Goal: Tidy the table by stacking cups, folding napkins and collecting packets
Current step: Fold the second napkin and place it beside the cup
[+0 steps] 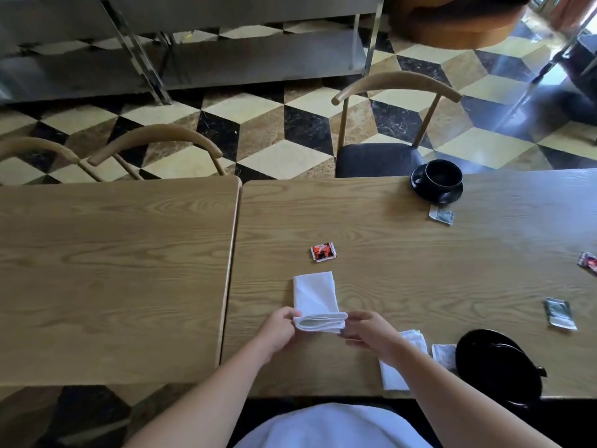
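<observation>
While its far end lies flat, 2 hands — left hand [280, 328], right hand [371, 334] — pinch the napkin [315, 299].

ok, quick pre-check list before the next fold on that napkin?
1. Both hands on the white napkin: ok. Left hand pinches the near left end, right hand the near right end.
2. Near edge rolled up evenly: ok, layers look aligned.
3. Far half flat on the table: ok.
4. Fold path clear: ok; red packet lies apart, beyond the far edge.
5. Second napkin done: cannot tell, the right forearm hides part of it.
6. Packets collected: not ok, still scattered.
</observation>
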